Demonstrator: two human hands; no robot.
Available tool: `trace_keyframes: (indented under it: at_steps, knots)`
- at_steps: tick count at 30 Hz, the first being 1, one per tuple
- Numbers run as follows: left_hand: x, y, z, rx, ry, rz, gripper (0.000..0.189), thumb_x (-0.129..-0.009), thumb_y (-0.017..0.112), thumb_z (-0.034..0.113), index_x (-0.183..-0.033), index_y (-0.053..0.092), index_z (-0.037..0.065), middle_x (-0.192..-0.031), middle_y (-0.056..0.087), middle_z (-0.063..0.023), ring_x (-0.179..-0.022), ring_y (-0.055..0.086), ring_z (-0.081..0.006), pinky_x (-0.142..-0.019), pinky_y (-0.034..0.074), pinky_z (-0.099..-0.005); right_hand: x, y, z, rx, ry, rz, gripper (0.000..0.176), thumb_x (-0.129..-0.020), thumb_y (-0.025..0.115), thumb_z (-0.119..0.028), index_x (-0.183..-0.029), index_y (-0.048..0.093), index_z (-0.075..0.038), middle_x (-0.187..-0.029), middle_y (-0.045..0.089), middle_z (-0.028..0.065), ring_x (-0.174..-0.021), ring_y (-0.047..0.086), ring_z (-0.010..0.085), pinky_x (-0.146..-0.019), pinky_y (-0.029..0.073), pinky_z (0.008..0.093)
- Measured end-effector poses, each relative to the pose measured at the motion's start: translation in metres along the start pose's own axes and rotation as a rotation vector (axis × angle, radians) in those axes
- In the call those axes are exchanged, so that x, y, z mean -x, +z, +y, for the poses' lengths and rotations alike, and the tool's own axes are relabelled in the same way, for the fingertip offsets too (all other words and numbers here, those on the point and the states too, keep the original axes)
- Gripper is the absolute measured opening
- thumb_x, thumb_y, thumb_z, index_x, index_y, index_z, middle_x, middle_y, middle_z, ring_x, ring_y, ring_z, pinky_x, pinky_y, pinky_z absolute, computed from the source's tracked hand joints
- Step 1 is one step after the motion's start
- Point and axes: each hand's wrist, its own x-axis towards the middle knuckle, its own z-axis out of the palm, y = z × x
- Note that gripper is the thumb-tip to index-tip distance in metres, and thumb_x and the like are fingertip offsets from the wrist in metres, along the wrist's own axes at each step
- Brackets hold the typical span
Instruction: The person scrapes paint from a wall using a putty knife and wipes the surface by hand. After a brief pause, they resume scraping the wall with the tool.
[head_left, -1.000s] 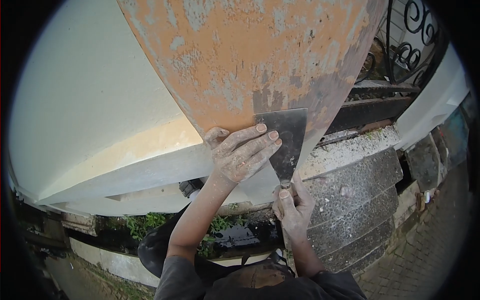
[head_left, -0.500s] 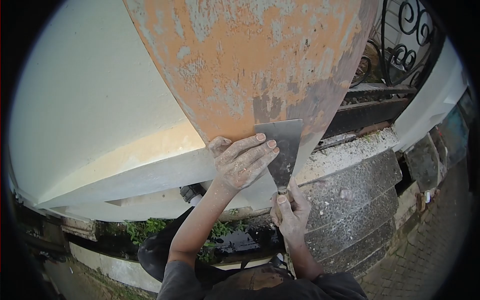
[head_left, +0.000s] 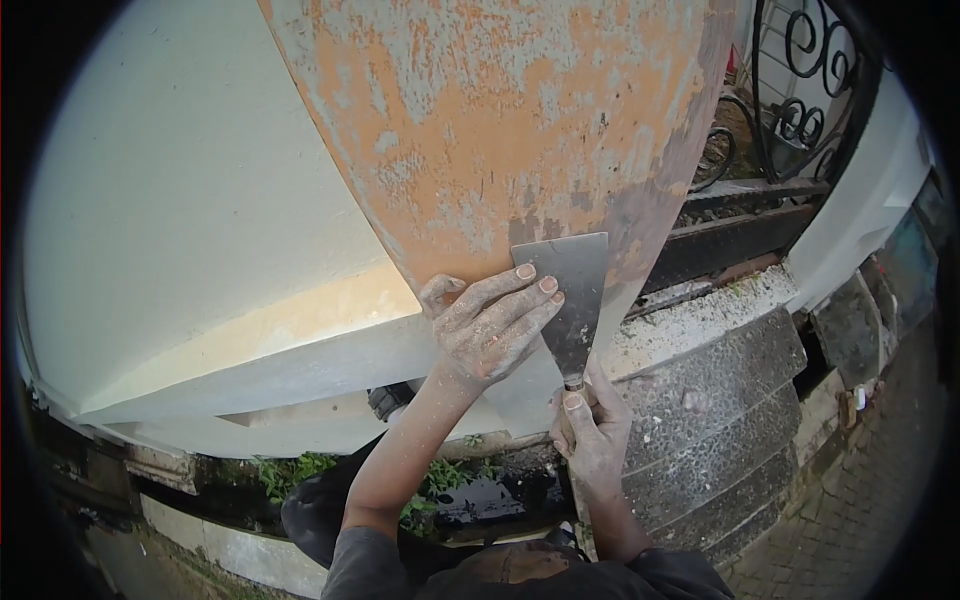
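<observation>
Pale wall [head_left: 170,200] left of the orange-painted pillar [head_left: 450,120], its coat broken by grey patches; cream-topped ledge [head_left: 300,300] meeting the pillar's lower left edge. Green weeds [head_left: 300,473] below and left of the pillar. Left hand [head_left: 495,325], dusty, at the pillar's lower left: three fingers straight and close together, tips laid on the scraper's blade, little finger curled apart by the pillar's edge; thumb hidden, so cannot tell whether it pinches. Broad-bladed scraper [head_left: 580,300] over the pillar's lower face, just right of the left palm. Both hands touch it, left nearer the wide edge, right at the narrow end. Long axis runs nearly along the pillar's height, top leaning slightly left; wide edge points up the pillar, away from the body, handle back toward it. Contact between edge and paint cannot be made out for certain. Right hand [head_left: 595,430] below the pillar, closed round the handle, thumb along its upper side. Pebbled ramp [head_left: 700,410] lower right of the pillar; black wrought-iron gate [head_left: 740,243] directly right of it.
</observation>
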Motion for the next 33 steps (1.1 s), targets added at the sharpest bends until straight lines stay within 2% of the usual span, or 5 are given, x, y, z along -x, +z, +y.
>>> trace_keyframes:
  at_steps: [14, 18, 22, 26, 33]
  knots:
    - [-0.033, -0.005, -0.009, 0.039, -0.012, 0.058, 0.021, -0.066, 0.071, 0.016, -0.083, 0.067, 0.029, -0.096, 0.067, 0.0140, -0.096, 0.060, -0.0046, -0.079, 0.030, -0.0344, -0.007, 0.019, -0.028, 0.067, -0.013, 0.016, 0.051, -0.092, 0.050, -0.006, -0.139, 0.030, -0.002, -0.079, 0.059, 0.0082, -0.050, 0.044, 0.0036, -0.042, 0.037, 0.0188]
    - [0.001, 0.003, 0.002, 0.054, -0.015, 0.005, 0.026, -0.063, 0.070, 0.016, -0.087, 0.068, 0.026, -0.098, 0.067, 0.0121, -0.096, 0.060, -0.0068, -0.078, 0.029, -0.0351, 0.001, 0.005, -0.009, 0.040, 0.005, -0.005, 0.052, -0.093, 0.049, -0.008, -0.140, 0.027, -0.003, -0.080, 0.059, 0.0069, -0.049, 0.043, 0.0028, -0.042, 0.037, 0.0185]
    - [-0.036, 0.000, -0.008, 0.017, 0.002, 0.077, 0.022, -0.065, 0.070, 0.017, -0.083, 0.067, 0.029, -0.099, 0.067, 0.0138, -0.095, 0.060, -0.0049, -0.079, 0.029, -0.0350, -0.019, 0.015, -0.027, 0.058, -0.078, -0.057, 0.054, -0.094, 0.048, -0.010, -0.142, 0.023, -0.004, -0.079, 0.057, 0.0060, -0.048, 0.042, 0.0024, -0.041, 0.035, 0.0180]
    - [0.000, 0.007, 0.001, 0.077, -0.019, 0.006, 0.026, -0.062, 0.069, 0.017, -0.087, 0.069, 0.026, -0.098, 0.067, 0.0125, -0.096, 0.061, -0.0070, -0.077, 0.029, -0.0354, 0.003, 0.003, -0.013, 0.058, 0.036, -0.007, 0.053, -0.094, 0.047, -0.010, -0.142, 0.025, -0.005, -0.079, 0.057, 0.0068, -0.046, 0.040, 0.0022, -0.040, 0.033, 0.0172]
    - [-0.016, 0.006, 0.001, 0.051, -0.030, 0.021, 0.023, -0.065, 0.069, 0.016, -0.084, 0.067, 0.027, -0.097, 0.067, 0.0121, -0.095, 0.061, -0.0054, -0.080, 0.029, -0.0346, -0.005, 0.006, -0.024, 0.038, -0.037, 0.001, 0.051, -0.093, 0.048, -0.009, -0.140, 0.029, -0.003, -0.079, 0.058, 0.0075, -0.048, 0.041, 0.0018, -0.040, 0.033, 0.0174]
